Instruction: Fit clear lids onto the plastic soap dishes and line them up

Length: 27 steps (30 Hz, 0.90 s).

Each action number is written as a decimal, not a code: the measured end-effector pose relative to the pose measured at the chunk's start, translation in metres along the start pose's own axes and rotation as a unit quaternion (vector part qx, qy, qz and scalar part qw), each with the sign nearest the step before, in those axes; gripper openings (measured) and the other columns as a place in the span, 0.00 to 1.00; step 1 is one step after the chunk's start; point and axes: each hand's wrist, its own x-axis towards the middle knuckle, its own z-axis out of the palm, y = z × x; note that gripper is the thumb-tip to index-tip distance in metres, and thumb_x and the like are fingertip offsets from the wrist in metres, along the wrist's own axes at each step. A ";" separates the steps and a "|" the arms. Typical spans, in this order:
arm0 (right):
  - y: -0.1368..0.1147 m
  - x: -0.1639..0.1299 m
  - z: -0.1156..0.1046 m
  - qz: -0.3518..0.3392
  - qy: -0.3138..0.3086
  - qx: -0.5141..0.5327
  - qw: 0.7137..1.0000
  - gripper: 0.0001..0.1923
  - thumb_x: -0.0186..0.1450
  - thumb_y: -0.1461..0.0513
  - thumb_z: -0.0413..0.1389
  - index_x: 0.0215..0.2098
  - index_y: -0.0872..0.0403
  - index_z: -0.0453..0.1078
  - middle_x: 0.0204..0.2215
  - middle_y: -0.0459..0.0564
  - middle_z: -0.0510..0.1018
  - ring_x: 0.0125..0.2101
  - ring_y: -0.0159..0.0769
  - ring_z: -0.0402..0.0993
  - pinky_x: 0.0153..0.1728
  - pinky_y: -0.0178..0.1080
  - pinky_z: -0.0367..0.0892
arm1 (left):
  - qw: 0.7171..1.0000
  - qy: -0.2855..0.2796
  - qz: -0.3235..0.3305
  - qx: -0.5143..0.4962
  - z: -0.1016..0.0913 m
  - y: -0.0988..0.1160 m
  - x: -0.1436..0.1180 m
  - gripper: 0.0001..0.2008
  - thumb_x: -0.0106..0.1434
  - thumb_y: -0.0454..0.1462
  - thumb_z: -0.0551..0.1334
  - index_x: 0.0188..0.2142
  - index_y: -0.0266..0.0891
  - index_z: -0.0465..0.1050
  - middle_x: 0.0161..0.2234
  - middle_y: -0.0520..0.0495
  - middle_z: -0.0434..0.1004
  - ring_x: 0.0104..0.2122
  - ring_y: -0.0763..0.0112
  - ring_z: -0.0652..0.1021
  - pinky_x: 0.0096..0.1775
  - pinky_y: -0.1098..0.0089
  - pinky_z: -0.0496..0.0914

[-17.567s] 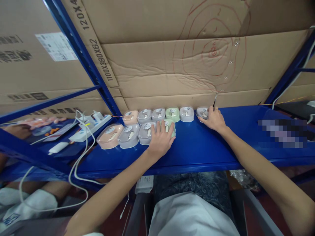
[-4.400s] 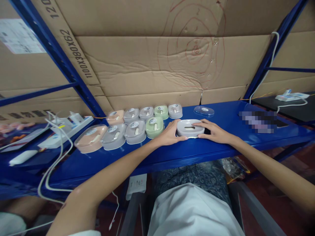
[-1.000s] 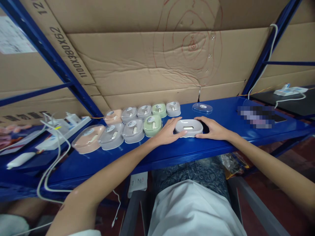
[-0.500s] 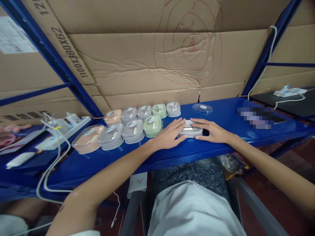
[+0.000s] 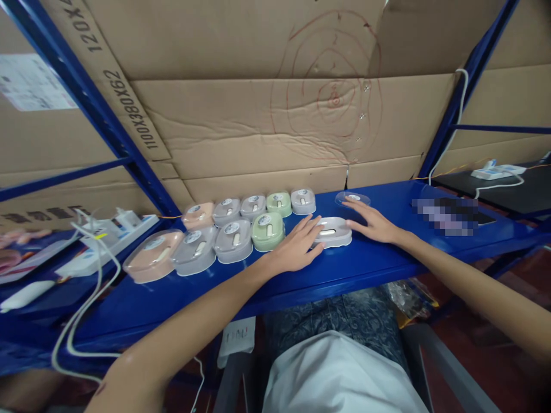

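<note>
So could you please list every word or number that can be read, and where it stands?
"1100X380X62": cardboard strip beside the blue post
"120X", then cut off: same strip, higher up
Too small or blurred: round stickers on clear lids, white label, white packet under the table, black carton print, red target marks.

Your left grip (image 5: 296, 248) hides one end of the gray plastic base (image 5: 339, 235); your right grip (image 5: 372, 222) overlaps the clear lid (image 5: 360, 197), contact unclear. You can't read the tiny stickers (image 5: 264, 219) on the lidded boxes (image 5: 259, 234), pixelation masks the dark item (image 5: 485, 218), and the left edge crops the paper label (image 5: 37, 83).
</note>
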 end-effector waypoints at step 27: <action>-0.034 0.041 0.007 -0.022 -0.001 0.205 0.978 0.31 0.61 0.44 0.73 0.59 0.43 0.79 0.58 0.53 0.81 0.59 0.53 0.79 0.64 0.60 0.72 | 0.950 0.095 -0.146 -0.257 0.009 -0.024 0.011 0.63 0.54 0.48 0.81 0.78 0.42 0.44 0.69 0.29 0.68 0.68 0.40 0.72 0.68 0.39 0.67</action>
